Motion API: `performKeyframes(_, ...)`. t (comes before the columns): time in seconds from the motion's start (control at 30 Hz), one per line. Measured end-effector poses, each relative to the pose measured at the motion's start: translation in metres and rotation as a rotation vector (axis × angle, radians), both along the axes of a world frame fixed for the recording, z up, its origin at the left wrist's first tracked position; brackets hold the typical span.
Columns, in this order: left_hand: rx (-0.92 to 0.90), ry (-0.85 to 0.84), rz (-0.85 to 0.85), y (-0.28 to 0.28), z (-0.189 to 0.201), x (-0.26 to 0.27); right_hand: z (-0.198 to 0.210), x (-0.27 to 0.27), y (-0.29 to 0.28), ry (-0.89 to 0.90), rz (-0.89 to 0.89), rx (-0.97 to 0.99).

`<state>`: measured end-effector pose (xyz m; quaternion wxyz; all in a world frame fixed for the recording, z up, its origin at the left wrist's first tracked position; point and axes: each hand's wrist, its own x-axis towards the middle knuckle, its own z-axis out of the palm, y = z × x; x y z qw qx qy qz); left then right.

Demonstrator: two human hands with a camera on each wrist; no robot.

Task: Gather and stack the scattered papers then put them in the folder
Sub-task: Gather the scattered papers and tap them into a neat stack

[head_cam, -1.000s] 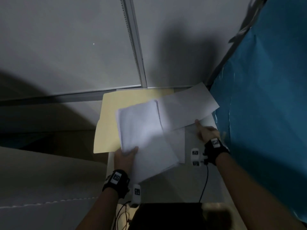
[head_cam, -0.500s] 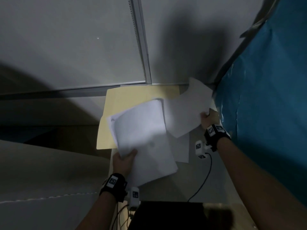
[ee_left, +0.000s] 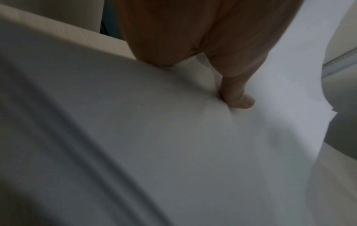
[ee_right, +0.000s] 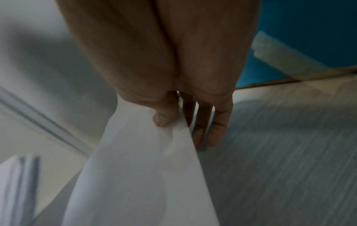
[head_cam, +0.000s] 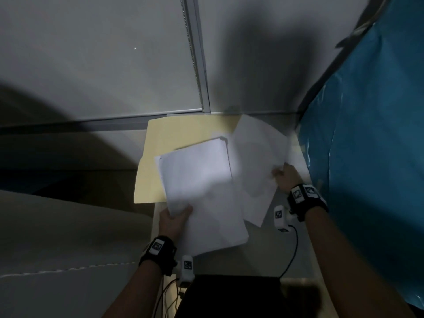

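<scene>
A cream folder (head_cam: pixel 179 136) lies at the back of the small table against the wall. My left hand (head_cam: pixel 175 218) grips the near left edge of a stack of white papers (head_cam: pixel 199 187), thumb on top (ee_left: pixel 237 97), held over the folder's right part. My right hand (head_cam: pixel 284 177) pinches the edge of a single white sheet (head_cam: pixel 257 161) between thumb and fingers (ee_right: pixel 168 117); the sheet is lifted off the table and curls to the right of the stack. Another sheet (head_cam: pixel 257 212) lies flat under them on the table.
A blue plastic curtain (head_cam: pixel 367 145) hangs close on the right. The grey wall with a metal rail (head_cam: pixel 197 65) stands behind the table. A pale fabric surface (head_cam: pixel 68 249) lies to the left. A dark object (head_cam: pixel 229 294) and cables sit at the near edge.
My right hand picked the single sheet up off the table and swung it towards the stack. The left hand kept its hold and the stack turned slightly.
</scene>
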<state>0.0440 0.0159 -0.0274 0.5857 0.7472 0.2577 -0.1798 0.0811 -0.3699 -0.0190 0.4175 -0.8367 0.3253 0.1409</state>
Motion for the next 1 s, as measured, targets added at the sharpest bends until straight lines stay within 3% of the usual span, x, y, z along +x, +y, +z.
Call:
performKeyframes(0.13, 0.013, 0.013, -0.017, -0.012, -0.002, -0.005, -0.007, 0.012, 0.042, 0.018, -0.079, -0.001)
performKeyframes(0.3, 0.02, 0.028, -0.054, -0.021, -0.006, -0.008, -0.006, 0.026, 0.07, 0.18, -0.141, 0.029)
performKeyframes(0.43, 0.046, 0.029, -0.082, -0.023, -0.008, -0.005, 0.008, 0.021, 0.069, 0.038, -0.109, 0.089)
performKeyframes(0.53, 0.078, 0.014, -0.129, -0.024, -0.01, 0.0, 0.029, 0.013, 0.049, -0.072, -0.189, -0.073)
performKeyframes(0.63, 0.129, -0.024, -0.17, -0.026, -0.011, 0.004, 0.062, 0.0, 0.02, -0.272, -0.271, -0.161)
performKeyframes(0.77, 0.131, -0.113, -0.225, -0.037, -0.011, 0.007, 0.114, -0.014, -0.004, -0.712, -0.505, 0.032)
performKeyframes(0.83, 0.104, -0.101, -0.24, -0.046, -0.01, 0.009, 0.126, -0.017, -0.009, -0.788, -0.52, 0.025)
performKeyframes(0.9, 0.059, -0.074, -0.257, -0.054, -0.008, 0.009, 0.115, -0.017, -0.006, -0.693, -0.452, 0.088)
performKeyframes(1.0, 0.013, -0.053, -0.212, -0.064, -0.005, 0.01, 0.076, -0.023, 0.014, -0.407, -0.194, 0.146)
